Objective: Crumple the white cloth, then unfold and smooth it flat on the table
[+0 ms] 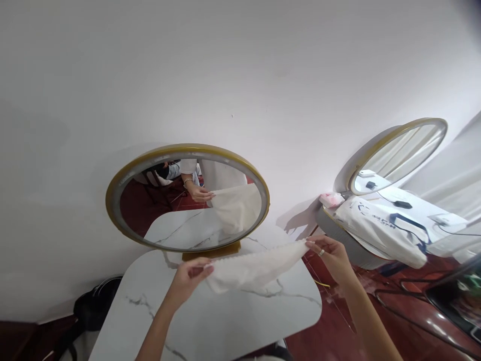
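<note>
A thin white cloth (255, 268) stretches between my two hands above the marbled white table. My left hand (189, 281) pinches its left upper corner between thumb and fingers. On the other side, my right hand (329, 253), with a ring on one finger, grips the right upper corner. The cloth's top edge looks slightly ruffled, and its lower part hangs loosely over the tabletop. In the round gold-rimmed mirror (188, 198) behind it, part of the cloth and one of the hands are reflected.
The white marbled table (225, 331) stands against a white wall. Farther right, a white printed bag (376, 225) and a pink-and-white packet (331, 199) lie by a second mirror (400, 155). A black bag (95, 306) is at lower left; a dark chair (454, 296) stands at right.
</note>
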Demonstrator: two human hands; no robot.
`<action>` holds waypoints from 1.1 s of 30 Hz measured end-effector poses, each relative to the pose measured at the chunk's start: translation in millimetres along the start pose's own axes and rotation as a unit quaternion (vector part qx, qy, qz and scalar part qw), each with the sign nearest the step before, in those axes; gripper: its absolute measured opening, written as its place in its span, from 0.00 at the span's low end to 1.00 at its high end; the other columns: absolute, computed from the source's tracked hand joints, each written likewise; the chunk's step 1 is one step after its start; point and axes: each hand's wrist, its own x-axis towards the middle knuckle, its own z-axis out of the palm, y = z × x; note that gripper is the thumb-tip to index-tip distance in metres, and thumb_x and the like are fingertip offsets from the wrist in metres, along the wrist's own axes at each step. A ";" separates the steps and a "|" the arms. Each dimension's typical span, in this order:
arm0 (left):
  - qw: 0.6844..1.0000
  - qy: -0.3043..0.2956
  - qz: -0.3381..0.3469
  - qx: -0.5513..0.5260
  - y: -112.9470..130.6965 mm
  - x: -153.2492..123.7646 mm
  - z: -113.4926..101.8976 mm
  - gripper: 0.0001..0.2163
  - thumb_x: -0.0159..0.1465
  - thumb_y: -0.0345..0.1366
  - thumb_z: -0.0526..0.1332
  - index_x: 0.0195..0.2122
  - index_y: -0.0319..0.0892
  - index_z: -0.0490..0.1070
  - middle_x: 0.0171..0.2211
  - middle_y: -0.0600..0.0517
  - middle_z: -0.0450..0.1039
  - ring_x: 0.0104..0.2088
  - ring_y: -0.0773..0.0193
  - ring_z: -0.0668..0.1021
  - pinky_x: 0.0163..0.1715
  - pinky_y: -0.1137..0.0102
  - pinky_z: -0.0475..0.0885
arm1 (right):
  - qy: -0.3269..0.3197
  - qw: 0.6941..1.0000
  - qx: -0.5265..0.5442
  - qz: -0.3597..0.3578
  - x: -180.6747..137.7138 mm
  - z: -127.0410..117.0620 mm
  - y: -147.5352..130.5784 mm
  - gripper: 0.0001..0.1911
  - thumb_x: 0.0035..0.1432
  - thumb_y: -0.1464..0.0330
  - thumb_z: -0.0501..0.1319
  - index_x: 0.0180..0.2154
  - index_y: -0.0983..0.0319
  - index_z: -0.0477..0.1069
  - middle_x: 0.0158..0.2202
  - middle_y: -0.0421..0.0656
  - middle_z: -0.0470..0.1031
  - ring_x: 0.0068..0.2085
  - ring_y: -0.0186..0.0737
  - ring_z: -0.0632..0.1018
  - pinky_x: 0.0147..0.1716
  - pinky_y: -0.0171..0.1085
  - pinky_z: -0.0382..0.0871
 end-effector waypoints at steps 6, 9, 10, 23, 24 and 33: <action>0.976 0.072 0.169 0.115 57.1 39.5 12.2 0.13 0.59 0.48 0.62 0.31 0.44 0.78 0.37 0.48 0.80 0.39 0.57 0.81 0.34 0.69 0.79 | 0.050 0.996 0.002 -0.078 51.1 -13.6 -23.8 0.16 0.42 0.58 0.72 0.30 0.61 0.76 0.32 0.44 0.79 0.37 0.41 0.79 0.39 0.39 0.73; 0.961 0.078 0.210 0.160 76.5 41.8 15.9 0.11 0.61 0.45 0.61 0.31 0.45 0.77 0.36 0.49 0.80 0.38 0.59 0.81 0.38 0.68 0.78 | 0.072 0.992 -0.004 -0.106 52.0 -24.3 -30.5 0.16 0.43 0.58 0.71 0.32 0.60 0.74 0.31 0.43 0.78 0.35 0.40 0.79 0.38 0.39 0.74; 0.961 0.081 0.206 0.165 80.8 38.8 16.8 0.10 0.61 0.44 0.61 0.31 0.44 0.76 0.35 0.50 0.80 0.38 0.59 0.81 0.38 0.68 0.78 | 0.076 0.991 0.000 -0.111 47.6 -29.4 -32.4 0.18 0.44 0.58 0.71 0.34 0.60 0.73 0.31 0.43 0.78 0.35 0.40 0.79 0.38 0.40 0.74; 0.973 -0.063 0.139 0.171 73.9 -68.4 34.2 0.12 0.66 0.40 0.54 0.33 0.52 0.78 0.37 0.52 0.79 0.36 0.62 0.81 0.36 0.73 0.76 | 0.020 0.997 -0.025 0.073 -73.6 -73.8 -66.8 0.29 0.44 0.53 0.70 0.46 0.57 0.67 0.29 0.43 0.76 0.17 0.32 0.69 0.14 0.34 0.67; 0.973 -0.064 0.137 0.172 75.7 -68.7 34.7 0.11 0.66 0.40 0.55 0.33 0.52 0.78 0.38 0.52 0.79 0.36 0.62 0.80 0.36 0.74 0.76 | 0.023 0.997 -0.017 0.074 -72.7 -74.4 -67.8 0.30 0.44 0.53 0.70 0.47 0.57 0.66 0.30 0.43 0.76 0.20 0.36 0.73 0.17 0.35 0.70; 0.961 -0.034 0.102 0.254 30.4 34.9 66.6 0.16 0.67 0.35 0.47 0.38 0.45 0.76 0.43 0.49 0.76 0.41 0.62 0.79 0.43 0.68 0.74 | -0.079 0.995 -0.009 0.052 43.7 -47.3 38.6 0.29 0.46 0.49 0.68 0.43 0.61 0.65 0.32 0.44 0.76 0.34 0.46 0.81 0.39 0.47 0.78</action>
